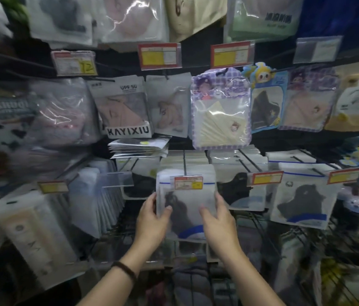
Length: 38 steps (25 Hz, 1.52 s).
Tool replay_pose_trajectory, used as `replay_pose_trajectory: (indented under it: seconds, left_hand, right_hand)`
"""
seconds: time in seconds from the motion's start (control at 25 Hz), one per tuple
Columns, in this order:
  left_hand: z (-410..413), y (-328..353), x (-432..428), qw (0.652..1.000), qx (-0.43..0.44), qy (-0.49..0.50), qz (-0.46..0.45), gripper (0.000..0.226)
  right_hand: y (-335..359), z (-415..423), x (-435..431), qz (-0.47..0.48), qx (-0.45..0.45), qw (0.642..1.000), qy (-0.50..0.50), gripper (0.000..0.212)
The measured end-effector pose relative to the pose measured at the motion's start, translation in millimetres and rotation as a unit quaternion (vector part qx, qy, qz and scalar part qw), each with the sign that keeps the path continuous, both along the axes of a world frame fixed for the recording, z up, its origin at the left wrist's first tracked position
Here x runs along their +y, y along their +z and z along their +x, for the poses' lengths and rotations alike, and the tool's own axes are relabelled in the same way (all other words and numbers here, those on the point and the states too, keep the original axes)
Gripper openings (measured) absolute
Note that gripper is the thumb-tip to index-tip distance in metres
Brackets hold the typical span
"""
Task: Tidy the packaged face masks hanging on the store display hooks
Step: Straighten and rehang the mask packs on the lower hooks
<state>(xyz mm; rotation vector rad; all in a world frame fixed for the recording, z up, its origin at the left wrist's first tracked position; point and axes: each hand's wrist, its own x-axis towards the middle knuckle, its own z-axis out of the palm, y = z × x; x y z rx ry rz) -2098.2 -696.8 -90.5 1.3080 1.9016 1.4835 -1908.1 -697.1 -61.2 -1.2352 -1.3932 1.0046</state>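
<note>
Both hands on the front mask pack [186,202], centre hook of the lower row. Left hand [152,219]: thumb laid on the pack's front near the left edge, fingers wrapped behind that edge, so it's pinching the pack. Right hand [218,219]: mirror of that, thumb on the front, fingers curled round the right edge. Neither is clenched; both are half-closed around the pack's sides.

Pack is clear plastic with a dark mask inside, blue stripe near the top, blue curve near the bottom. It hangs at the front of a stack on the hook [184,160], with a red-and-yellow price tag [188,182] in front of its top edge. Looks roughly square to the row, though blur makes the tilt hard to judge.

Dark band [125,270] on the left wrist. Same-style pack [302,202] hangs well to the right. Purple checked pack [220,111] is on the row above.
</note>
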Motion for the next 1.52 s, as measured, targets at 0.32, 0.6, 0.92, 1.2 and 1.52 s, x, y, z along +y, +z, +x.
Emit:
replay_pose_trajectory:
  seconds: [0.32, 0.6, 0.92, 1.2, 1.52]
  left_hand:
    - [-4, 9, 4, 0.995, -0.054, -0.079, 0.001, 0.068]
    - [-18, 16, 4, 0.995, -0.071, -0.007, 0.068, 0.034]
    - [-26, 4, -12, 0.974, -0.203, -0.057, 0.080, 0.024]
    - [-14, 6, -28, 0.963, -0.227, -0.105, 0.099, 0.021]
    - [36, -3, -21, 0.954, -0.263, -0.116, 0.088, 0.019]
  right_hand:
    - [-5, -22, 6, -0.010, 0.042, 0.999, -0.031, 0.075]
    - [-2, -15, 1, 0.039, -0.010, 0.990, -0.133, 0.031]
    - [-5, 4, 1, 0.036, 0.242, 0.955, -0.165, 0.006]
    - [-25, 22, -12, 0.063, 0.276, 0.948, -0.149, 0.015]
    - [-39, 65, -14, 0.062, 0.265, 0.944, -0.185, 0.013]
